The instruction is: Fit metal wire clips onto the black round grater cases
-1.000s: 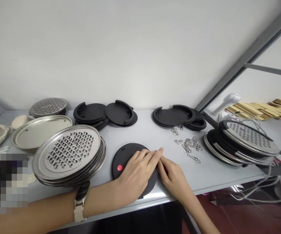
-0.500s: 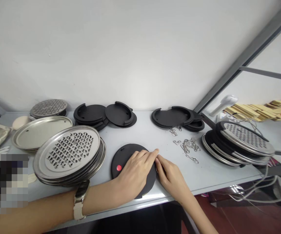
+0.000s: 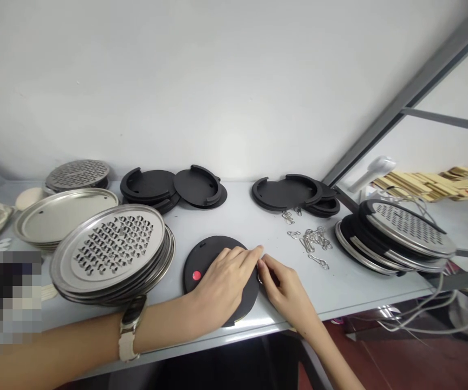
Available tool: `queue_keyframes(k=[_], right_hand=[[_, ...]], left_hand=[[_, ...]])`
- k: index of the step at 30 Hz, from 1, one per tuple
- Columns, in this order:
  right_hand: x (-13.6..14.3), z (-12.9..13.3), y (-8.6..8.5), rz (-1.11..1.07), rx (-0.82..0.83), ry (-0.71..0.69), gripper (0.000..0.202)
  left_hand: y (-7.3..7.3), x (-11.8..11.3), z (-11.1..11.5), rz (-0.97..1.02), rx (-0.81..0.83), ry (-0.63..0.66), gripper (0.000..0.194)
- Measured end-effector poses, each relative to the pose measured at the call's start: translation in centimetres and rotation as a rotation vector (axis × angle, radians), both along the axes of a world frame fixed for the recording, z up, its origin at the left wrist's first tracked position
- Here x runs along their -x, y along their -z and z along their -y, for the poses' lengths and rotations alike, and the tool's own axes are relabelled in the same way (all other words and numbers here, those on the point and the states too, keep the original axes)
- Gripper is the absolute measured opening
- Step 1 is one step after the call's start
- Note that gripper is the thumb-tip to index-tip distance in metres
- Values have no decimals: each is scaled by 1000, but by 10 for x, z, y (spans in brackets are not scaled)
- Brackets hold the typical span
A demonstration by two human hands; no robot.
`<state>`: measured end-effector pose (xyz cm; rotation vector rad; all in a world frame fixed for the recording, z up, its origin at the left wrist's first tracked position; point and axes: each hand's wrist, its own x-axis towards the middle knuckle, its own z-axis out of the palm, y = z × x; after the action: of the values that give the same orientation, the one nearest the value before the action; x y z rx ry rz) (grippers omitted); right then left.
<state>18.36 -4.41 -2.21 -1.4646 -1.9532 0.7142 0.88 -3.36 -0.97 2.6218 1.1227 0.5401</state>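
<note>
A metal piece point(image 3: 260, 279) now glints in the right hand's point(image 3: 287, 288) pinch; the left hand point(image 3: 222, 286), fingers extended, covers a round black disc point(image 3: 206, 255) lying flat near the worktop's point(image 3: 240, 219) front edge, red dot point(image 3: 196, 275) leftward.

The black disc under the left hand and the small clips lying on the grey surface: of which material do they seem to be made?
Black disc: probably plastic, matte; it is evenly dark with little shine.
Small clips: likely metal wire, with a bright finish; they look thin, bent and silvery.
</note>
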Motion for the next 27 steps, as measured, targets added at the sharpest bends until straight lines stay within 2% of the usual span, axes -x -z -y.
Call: queue_keyframes(k=[6, 12, 19, 27], right_hand=[[0, 0, 0, -11, -5, 3, 28], [-1, 2, 2, -46, 0, 14, 31], [-1, 1, 4, -9, -22, 54, 32], [3, 1, 2, 85, -63, 22, 29]], left_hand=[[2, 0, 0, -3, 1, 3, 57], [-2, 0, -1, 40, 30, 33, 60], [-5, -3, 2, -11, -14, -113, 44], [-9, -6, 2, -105, -72, -98, 34]])
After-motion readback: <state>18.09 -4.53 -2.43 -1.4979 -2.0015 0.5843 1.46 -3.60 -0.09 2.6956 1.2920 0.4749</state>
